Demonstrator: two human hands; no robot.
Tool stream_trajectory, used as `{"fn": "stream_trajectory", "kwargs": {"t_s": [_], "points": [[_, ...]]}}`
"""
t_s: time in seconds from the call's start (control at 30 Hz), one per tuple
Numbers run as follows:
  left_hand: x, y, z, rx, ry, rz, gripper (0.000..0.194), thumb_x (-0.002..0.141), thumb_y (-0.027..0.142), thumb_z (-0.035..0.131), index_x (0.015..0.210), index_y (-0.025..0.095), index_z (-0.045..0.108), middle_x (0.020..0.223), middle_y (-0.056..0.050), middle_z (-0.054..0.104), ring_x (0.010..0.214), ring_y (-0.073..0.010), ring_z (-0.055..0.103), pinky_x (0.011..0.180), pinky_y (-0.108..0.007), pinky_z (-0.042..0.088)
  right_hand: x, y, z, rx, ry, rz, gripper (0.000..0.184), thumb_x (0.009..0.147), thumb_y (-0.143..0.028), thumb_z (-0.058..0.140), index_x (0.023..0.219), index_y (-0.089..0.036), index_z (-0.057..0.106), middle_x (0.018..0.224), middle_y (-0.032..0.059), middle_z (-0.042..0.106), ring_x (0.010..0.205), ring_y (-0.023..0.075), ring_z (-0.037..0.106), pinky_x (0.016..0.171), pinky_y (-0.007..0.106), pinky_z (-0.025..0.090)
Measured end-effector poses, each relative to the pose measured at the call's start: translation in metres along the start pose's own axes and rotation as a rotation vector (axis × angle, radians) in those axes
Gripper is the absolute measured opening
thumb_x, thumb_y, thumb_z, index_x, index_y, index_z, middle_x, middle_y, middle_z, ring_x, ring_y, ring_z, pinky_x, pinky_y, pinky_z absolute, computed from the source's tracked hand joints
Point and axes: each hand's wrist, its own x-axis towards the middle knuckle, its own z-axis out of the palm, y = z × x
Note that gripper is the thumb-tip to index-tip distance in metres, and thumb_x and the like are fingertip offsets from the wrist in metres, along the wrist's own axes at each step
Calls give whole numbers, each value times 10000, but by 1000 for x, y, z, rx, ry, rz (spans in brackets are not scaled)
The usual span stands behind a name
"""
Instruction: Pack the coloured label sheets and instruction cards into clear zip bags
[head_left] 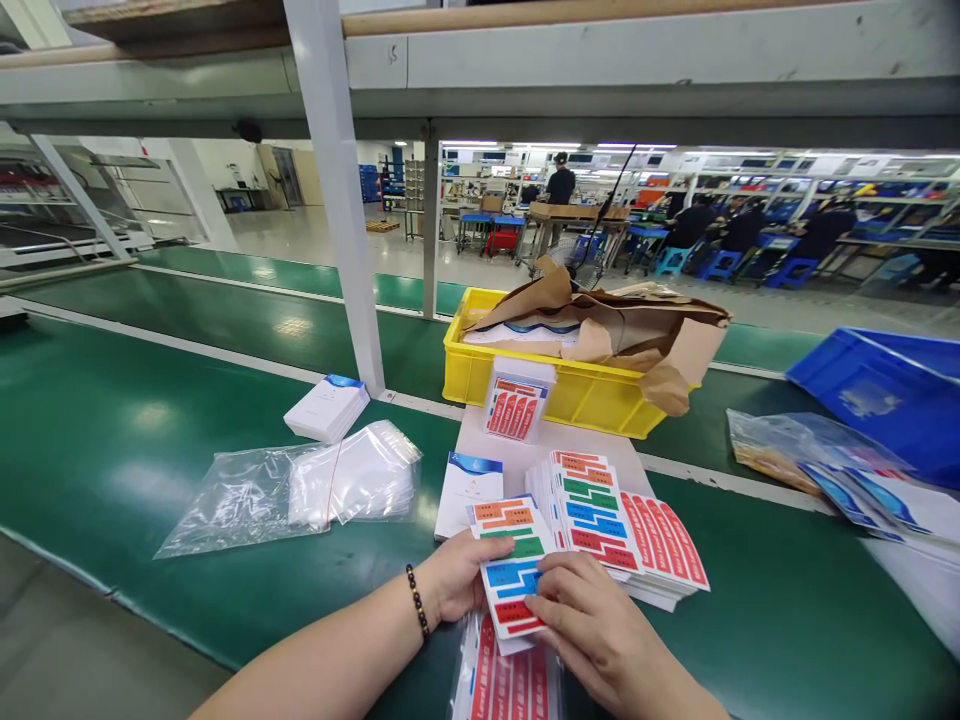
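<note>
A sheet of coloured labels (499, 578), with orange, green, blue and red blocks, sits in my left hand (457, 575), thumb on top; other sheets show beneath it. My right hand (592, 620) has its curled fingers on the sheet's right edge, and what its fingertips pinch is partly hidden. Below both hands lies a clear bag with red-striped labels (510, 680). Just right of the held sheet stands a fanned stack of similar colour-block labels (592, 510), next to a stack of red labels (664, 540). A white booklet with a blue top (469, 490) lies behind my left hand.
A yellow crate (480, 345) holds torn brown paper (637, 325); a white box with red labels (517, 400) leans before it. Booklets (328, 408) and bagged white sheets (352, 475) lie left. A blue crate (885, 385) stands right. A metal post (337, 200) rises from the green bench.
</note>
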Motion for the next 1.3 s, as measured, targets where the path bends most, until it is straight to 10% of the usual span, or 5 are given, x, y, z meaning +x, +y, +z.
{"fn": "stream_trajectory", "kwargs": {"t_s": [0.3,1.0,1.3], "points": [[-9,-2,4,227,-100,43,429,654,171,679,1062,101,565,1027,-159,611,915,-262,590,866,-435,398,-15,33,5,268,396,522,173,822,-272,488,958,-222,583,905,62,534,865,183,538,684,279,475],[-17,2,7,476,-243,28,460,671,230,671,1104,131,548,1100,-138,582,962,-232,566,873,-390,406,-8,32,9,543,304,649,196,789,-346,516,675,-189,541,984,76,517,1065,233,436,777,303,416],[-17,2,9,455,-241,16,446,675,269,667,1082,114,566,1042,-139,608,931,-234,581,851,-375,420,-7,26,12,990,151,777,250,768,-419,539,830,-187,473,623,-28,500,501,84,457,428,196,342]]}}
